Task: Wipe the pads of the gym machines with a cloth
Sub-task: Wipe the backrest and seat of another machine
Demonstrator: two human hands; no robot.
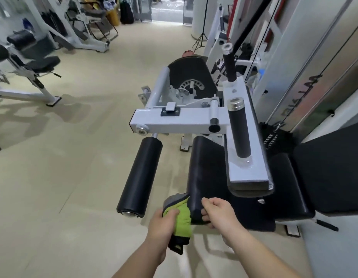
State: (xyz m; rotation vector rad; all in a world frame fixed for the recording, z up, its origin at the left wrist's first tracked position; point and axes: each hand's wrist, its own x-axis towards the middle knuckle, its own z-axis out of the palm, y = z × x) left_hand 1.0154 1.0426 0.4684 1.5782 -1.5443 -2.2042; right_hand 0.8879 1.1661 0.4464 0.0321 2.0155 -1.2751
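Observation:
A white-framed gym machine (184,117) stands in front of me with two black roller pads. My left hand (164,223) grips a green and grey cloth (183,216) and holds it against the near end of the right roller pad (202,173). My right hand (218,213) grips that same pad end from the other side, thumb on top. The left roller pad (140,177) hangs free to the left, untouched. A black seat pad (288,187) and back pad (332,173) lie to the right.
A black-gripped handle (239,129) on a white arm juts over the seat. The weight stack column (314,67) rises on the right. Another bench machine (27,67) stands at the far left on the beige floor (63,187), with more equipment behind.

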